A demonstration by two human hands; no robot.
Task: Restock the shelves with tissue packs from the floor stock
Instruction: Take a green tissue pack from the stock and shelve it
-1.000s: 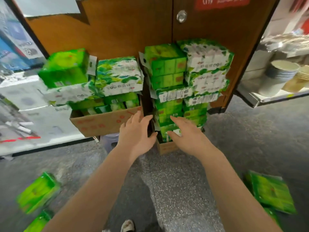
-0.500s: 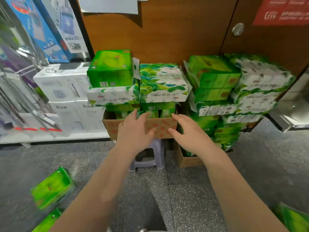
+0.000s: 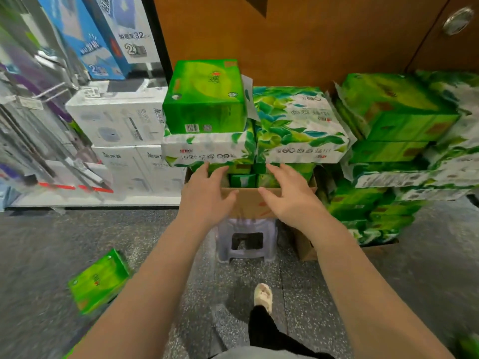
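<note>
A cardboard box [image 3: 248, 202] full of green tissue packs sits on a small plastic stool [image 3: 246, 239]. Two white leaf-printed packs lie across its top, the left one [image 3: 207, 151] and the right one [image 3: 298, 125], and a bright green pack [image 3: 207, 97] rests on the left one. My left hand [image 3: 207, 195] and my right hand [image 3: 290, 195] are both open with spread fingers, held side by side in front of the box's upper edge, just under the white packs. Neither hand holds anything. A loose green pack [image 3: 99, 279] lies on the floor at the left.
A tall stack of green tissue packs [image 3: 396, 156] in a floor carton stands to the right. White appliance boxes [image 3: 121, 141] and blue cartons [image 3: 98, 40] fill the left side. A brown wooden door [image 3: 298, 35] rises behind. My foot [image 3: 263, 297] is on the grey speckled floor.
The view and both hands have swung left, from the right-hand stack to the box on the stool, and come closer to it. The hands stay open and hold nothing.
</note>
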